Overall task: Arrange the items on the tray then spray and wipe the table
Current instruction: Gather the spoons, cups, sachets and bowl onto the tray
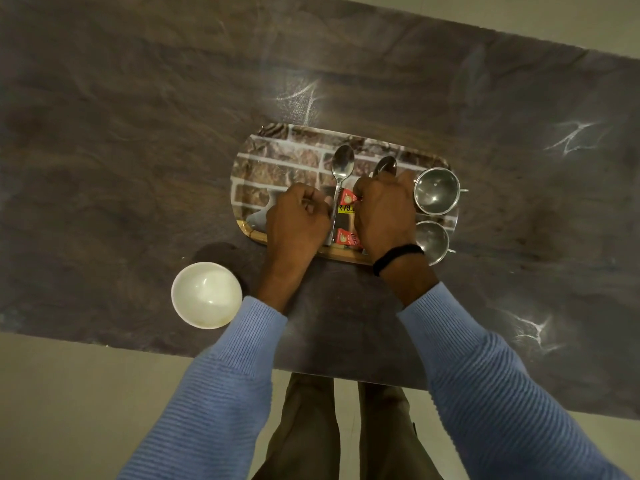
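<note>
Dark veined table (138, 133) on pale floor (69, 393); left hand (298, 223) and right hand (384, 213) curl over the tray (277, 157), grip undeterminable; bowl (206, 295) outboard of left hand.

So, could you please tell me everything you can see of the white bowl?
The white bowl is round, glossy and ceramic-looking, upright, with nothing visible inside. It sits on the dark table, off the tray, near the table's front edge, close beside the left sleeve; whether they touch is unclear. Nothing else touches it.
</note>
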### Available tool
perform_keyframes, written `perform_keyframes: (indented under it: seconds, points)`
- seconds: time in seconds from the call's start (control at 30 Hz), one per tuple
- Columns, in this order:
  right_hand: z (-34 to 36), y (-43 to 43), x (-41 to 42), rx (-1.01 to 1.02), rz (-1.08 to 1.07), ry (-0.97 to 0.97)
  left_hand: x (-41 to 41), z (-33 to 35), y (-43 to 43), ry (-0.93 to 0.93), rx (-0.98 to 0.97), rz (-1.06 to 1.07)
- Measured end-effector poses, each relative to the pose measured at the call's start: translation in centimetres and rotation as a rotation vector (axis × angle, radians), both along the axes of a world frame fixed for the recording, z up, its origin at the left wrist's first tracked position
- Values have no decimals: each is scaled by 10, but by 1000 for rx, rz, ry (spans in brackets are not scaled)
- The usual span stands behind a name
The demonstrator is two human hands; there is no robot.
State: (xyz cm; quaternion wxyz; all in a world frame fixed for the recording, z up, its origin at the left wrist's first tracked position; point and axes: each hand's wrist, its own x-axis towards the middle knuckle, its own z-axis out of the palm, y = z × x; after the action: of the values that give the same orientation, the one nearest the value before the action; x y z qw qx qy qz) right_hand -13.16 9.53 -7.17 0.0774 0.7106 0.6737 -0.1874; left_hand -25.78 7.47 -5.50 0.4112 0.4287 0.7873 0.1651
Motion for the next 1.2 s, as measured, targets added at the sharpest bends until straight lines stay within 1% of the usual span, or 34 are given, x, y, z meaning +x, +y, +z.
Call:
perform_keyframes:
  seconds: [0.17,0.33,0.43,0.5,0.57,0.63,0.7,0.77,0.8,0.83,0.93,1.0,1.1,1.2]
  points:
    - [-2,-1,-2,3,-29,24,2,-2,-9,-14,-15,-6]
    - [-7,-3,-1,32,20,7,2,5,-15,-45,0,7]
    - [7,-9,2,65,-41,98,-5,17,-23,-92,29,42]
    - [25,-21,0,88,-96,213,-16,29,-32,-80,54,85]
    - [40,-43,-12,97,-198,437,-34,44,-44,-20,95,158]
    - [43,-70,-33,26,-266,626,-61,55,-59,104,97,238]
    - [38,-96,-59,-70,-259,705,-96,55,-76,278,18,305]
    - [36,-110,-86,-257,-317,739,-132,47,-96,370,-85,330]
    - [37,-113,-98,-360,-352,751,-146,44,-104,358,-134,327]
    - [35,-118,-108,-403,-368,774,-156,40,-113,300,-175,337]
    - [29,-128,-127,-429,-377,793,-166,35,-129,72,-271,397]
    - [23,-130,-132,-437,-375,786,-166,32,-134,-22,-280,391]
    - [18,-128,-135,-438,-336,781,-168,26,-140,-54,-243,400]
    - [16,-125,-137,-428,-323,805,-163,28,-136,10,-213,342]
